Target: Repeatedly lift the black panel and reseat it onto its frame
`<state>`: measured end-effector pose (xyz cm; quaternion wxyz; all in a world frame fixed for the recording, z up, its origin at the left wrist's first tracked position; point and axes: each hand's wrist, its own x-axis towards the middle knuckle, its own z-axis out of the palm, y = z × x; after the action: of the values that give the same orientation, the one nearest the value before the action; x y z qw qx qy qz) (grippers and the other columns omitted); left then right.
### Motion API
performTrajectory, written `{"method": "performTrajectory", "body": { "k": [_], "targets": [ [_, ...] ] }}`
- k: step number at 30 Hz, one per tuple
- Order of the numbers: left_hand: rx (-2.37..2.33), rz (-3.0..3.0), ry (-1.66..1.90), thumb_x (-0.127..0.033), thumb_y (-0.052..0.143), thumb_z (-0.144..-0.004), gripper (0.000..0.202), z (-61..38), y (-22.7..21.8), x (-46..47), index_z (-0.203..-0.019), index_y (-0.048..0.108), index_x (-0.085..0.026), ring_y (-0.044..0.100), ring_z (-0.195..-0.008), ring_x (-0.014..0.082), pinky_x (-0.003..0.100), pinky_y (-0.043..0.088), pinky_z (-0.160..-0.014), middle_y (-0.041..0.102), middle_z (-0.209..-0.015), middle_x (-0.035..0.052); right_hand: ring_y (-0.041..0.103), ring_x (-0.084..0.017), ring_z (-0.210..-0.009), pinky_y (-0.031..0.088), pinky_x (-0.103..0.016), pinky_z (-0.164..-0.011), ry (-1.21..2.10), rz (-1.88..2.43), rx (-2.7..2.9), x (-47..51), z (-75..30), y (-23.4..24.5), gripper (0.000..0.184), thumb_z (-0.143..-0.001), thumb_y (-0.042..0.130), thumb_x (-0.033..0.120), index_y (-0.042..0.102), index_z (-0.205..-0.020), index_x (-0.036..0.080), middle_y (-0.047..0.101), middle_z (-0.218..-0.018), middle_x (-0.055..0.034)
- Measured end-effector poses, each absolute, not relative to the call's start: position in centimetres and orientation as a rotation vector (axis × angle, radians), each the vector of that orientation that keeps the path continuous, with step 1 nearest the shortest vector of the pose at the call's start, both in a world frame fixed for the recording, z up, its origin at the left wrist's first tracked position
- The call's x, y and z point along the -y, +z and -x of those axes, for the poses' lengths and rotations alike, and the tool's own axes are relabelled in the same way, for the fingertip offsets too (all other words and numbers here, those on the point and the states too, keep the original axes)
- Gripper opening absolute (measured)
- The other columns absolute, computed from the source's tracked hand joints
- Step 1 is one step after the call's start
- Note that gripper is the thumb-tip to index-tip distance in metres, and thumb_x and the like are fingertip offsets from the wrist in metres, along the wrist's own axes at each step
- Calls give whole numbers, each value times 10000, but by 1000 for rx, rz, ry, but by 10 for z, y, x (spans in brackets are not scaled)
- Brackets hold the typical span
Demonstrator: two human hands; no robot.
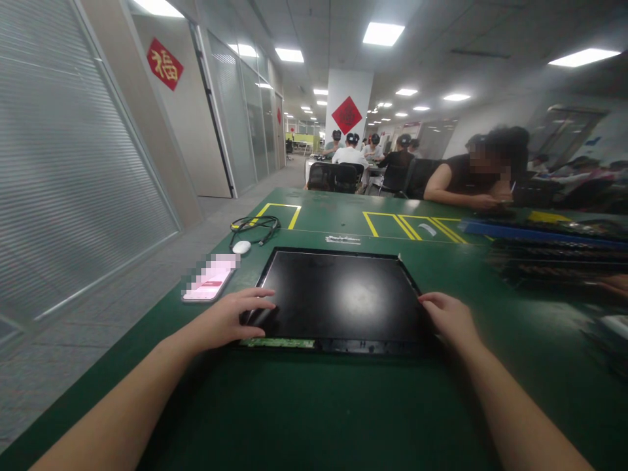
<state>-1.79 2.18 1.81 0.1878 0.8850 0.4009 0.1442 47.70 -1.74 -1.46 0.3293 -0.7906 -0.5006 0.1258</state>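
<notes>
A flat black screen panel (pixel 338 297) lies on the green table (pixel 314 405) in front of me, with a thin green circuit strip (pixel 277 343) along its near left edge. My left hand (pixel 230 319) rests on the panel's near left corner, fingers stretched out flat. At the panel's near right edge my right hand (pixel 449 317) touches the side, its fingers curled over the rim. Neither hand lifts the panel off the table.
A phone (pixel 210 280) lies left of the panel, with a white mouse (pixel 241 246) and a black cable (pixel 258 226) behind it. Stacked dark trays (pixel 554 252) fill the right side. Yellow marked boxes (pixel 412 226) line the far table. A seated person (pixel 471 176) leans on it.
</notes>
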Motion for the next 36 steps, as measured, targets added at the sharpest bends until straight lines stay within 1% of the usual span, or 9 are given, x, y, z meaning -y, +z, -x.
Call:
{"method": "performTrajectory", "body": {
  "k": [3,10,19,23,25,28,30,34,36],
  "targets": [
    [-1098,-2520,409,-332,732,-816,387,18,19,-20,-1199,726,-277,577,-1324,313,456,476,-1067,601,-1475,106,709,-253,-790,512,-351,-695,331,2066,1313,18,-477,-14,290,-725,576,403,794,-827,241,788,-846,-43],
    [-1106,-2530,377,-307,722,-825,382,17,22,-18,-1203,722,-251,598,-1298,297,432,481,-1060,625,-1441,119,705,-261,-824,503,-358,-743,293,2073,1332,18,-478,-13,301,-713,559,411,793,-805,244,784,-838,-47],
    [-1072,-2535,388,-317,698,-839,353,17,21,-19,-1185,727,-253,604,-1293,300,433,483,-1057,634,-1430,118,702,-259,-805,504,-358,-723,322,2067,1320,18,-478,-10,299,-705,576,416,793,-807,237,783,-835,-49],
    [-1078,-2521,381,-345,690,-850,383,17,20,-19,-1223,715,-264,597,-1301,298,437,476,-1067,629,-1437,106,698,-259,-774,506,-362,-702,349,2073,1311,17,-480,-12,316,-703,582,420,798,-837,233,782,-829,-54],
    [-1108,-2508,390,-384,677,-859,392,17,20,-19,-1232,712,-268,591,-1306,303,444,473,-1073,626,-1442,102,698,-257,-777,505,-362,-713,330,2055,1326,17,-481,-12,302,-704,579,414,796,-818,239,781,-812,-50],
    [-1227,-2485,474,-482,608,-892,415,18,17,-22,-1218,721,-251,581,-1312,319,446,469,-1082,607,-1456,117,700,-255,-785,499,-358,-717,292,2037,1338,17,-481,-12,285,-704,574,404,792,-786,241,781,-796,-47],
    [-1352,-2468,546,-504,541,-914,449,18,13,-26,-1212,722,-221,578,-1306,331,456,462,-1091,602,-1449,140,700,-255,-774,496,-356,-702,301,2046,1333,17,-481,-12,287,-701,579,409,791,-788,237,780,-792,-48],
    [-1519,-2445,596,-386,464,-916,454,18,3,-38,-1206,714,-142,574,-1288,356,509,436,-1108,618,-1386,196,704,-258,-789,498,-357,-700,357,2063,1321,18,-482,-13,311,-712,583,422,795,-840,234,784,-833,-51],
    [-1564,-2443,606,-355,450,-913,447,15,-3,-44,-1201,715,-141,589,-1263,348,507,444,-1099,638,-1347,186,703,-260,-808,499,-360,-709,353,2072,1323,18,-483,-14,319,-718,578,423,796,-851,232,785,-857,-56]
  ]
}}
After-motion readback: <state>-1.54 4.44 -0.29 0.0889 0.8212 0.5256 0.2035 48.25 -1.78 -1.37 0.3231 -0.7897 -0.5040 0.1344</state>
